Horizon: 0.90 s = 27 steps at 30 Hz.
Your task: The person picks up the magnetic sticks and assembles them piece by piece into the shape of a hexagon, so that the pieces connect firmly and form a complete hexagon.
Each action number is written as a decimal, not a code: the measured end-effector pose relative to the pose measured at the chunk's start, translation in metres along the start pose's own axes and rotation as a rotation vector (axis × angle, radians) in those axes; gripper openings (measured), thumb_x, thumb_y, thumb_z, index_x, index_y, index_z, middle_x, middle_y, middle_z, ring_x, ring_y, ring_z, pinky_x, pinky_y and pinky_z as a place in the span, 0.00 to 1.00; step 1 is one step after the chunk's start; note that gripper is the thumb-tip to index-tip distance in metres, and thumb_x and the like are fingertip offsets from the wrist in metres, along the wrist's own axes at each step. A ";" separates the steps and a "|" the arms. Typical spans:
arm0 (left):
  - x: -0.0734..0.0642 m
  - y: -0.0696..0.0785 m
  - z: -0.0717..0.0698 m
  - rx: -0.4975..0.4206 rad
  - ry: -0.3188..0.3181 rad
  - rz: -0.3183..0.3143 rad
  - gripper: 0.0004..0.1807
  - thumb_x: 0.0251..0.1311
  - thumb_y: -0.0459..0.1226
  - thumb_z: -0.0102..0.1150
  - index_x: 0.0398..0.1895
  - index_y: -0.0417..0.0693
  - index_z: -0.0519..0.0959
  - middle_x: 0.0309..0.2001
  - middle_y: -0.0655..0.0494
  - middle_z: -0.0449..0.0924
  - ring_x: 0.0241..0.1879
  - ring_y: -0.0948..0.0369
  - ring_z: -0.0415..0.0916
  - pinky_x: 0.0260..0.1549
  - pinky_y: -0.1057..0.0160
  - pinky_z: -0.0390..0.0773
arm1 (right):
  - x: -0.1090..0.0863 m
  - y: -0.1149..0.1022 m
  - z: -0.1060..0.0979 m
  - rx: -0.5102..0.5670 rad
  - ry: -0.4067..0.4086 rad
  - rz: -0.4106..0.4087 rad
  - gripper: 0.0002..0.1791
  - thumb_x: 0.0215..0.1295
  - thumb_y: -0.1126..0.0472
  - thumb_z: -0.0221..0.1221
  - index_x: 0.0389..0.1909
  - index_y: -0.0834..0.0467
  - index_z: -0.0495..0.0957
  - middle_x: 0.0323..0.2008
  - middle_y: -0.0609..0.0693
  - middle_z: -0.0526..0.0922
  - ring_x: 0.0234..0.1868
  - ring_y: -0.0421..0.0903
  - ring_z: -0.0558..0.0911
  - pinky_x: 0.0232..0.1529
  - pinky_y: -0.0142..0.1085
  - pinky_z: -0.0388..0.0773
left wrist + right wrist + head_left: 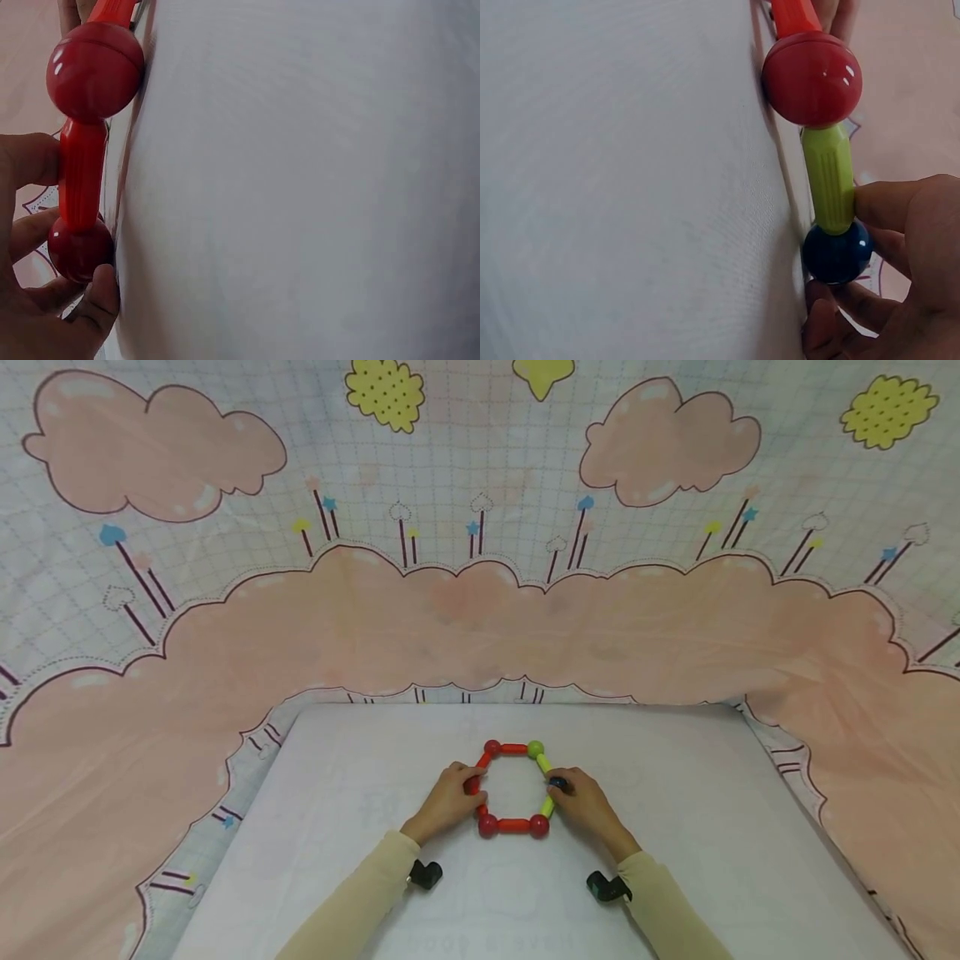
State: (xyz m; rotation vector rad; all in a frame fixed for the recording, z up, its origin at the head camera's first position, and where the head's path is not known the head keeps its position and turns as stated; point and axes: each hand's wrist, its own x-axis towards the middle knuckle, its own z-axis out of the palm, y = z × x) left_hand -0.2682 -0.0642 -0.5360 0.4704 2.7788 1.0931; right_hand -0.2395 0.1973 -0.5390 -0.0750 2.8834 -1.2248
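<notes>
A closed ring of toy balls and rods lies on the white tabletop. Its near side is an orange-red rod (513, 826) between two red balls, and its far side runs from a red ball (492, 747) to a green ball (536, 748). At the left corner my left hand (448, 800) grips a red ball (80, 251), its thumb against a red rod (82, 172). Opposite, my right hand (587, 806) holds a dark blue ball (838, 253), with the thumb by a lime-green rod (830, 176). Fingers partly cover both held balls in the head view.
The white table (360, 760) extends around the ring on all sides. Behind it hangs a patterned pink cloth (480, 627), which also drops along both sides. A small black device (426, 875) sits at the left cuff, another (606, 887) at the right.
</notes>
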 end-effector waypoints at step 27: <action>-0.001 -0.013 -0.006 -0.167 0.024 -0.007 0.27 0.65 0.42 0.60 0.67 0.48 0.70 0.58 0.49 0.78 0.53 0.55 0.74 0.59 0.49 0.75 | 0.004 0.010 -0.008 0.035 -0.013 0.018 0.24 0.70 0.56 0.57 0.66 0.53 0.69 0.60 0.58 0.77 0.60 0.55 0.77 0.61 0.53 0.73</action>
